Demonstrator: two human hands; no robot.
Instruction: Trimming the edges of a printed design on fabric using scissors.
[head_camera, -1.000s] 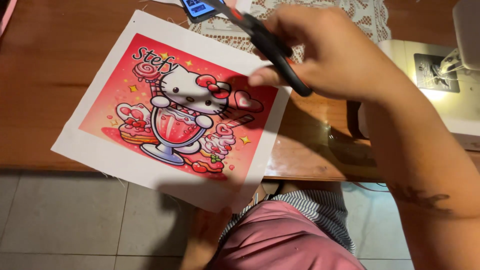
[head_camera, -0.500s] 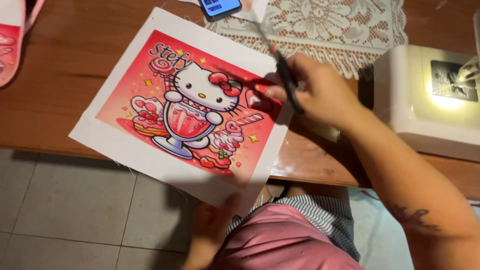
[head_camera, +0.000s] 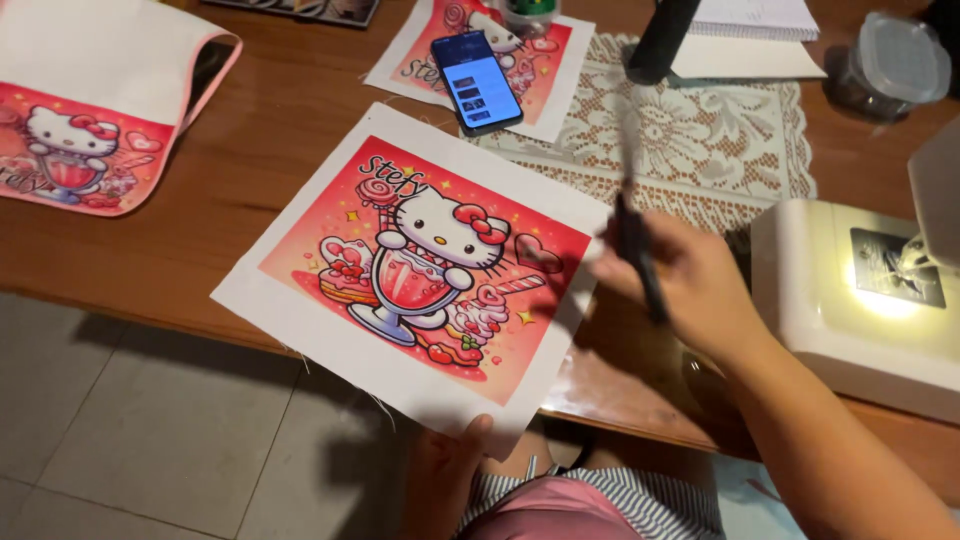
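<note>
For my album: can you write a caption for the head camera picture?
Left hand holds a printed cartoon-cat fabric panel at the wooden table; right hand grips dark scissors.

Bare forearms, no sleeves; pink garment (head_camera: 560, 515) at lap, black-and-white striped band (head_camera: 640, 492) at its edge.

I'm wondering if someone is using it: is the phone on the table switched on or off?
On. The phone lies face up on a printed cloth, and its screen glows blue with small rows showing.
</note>
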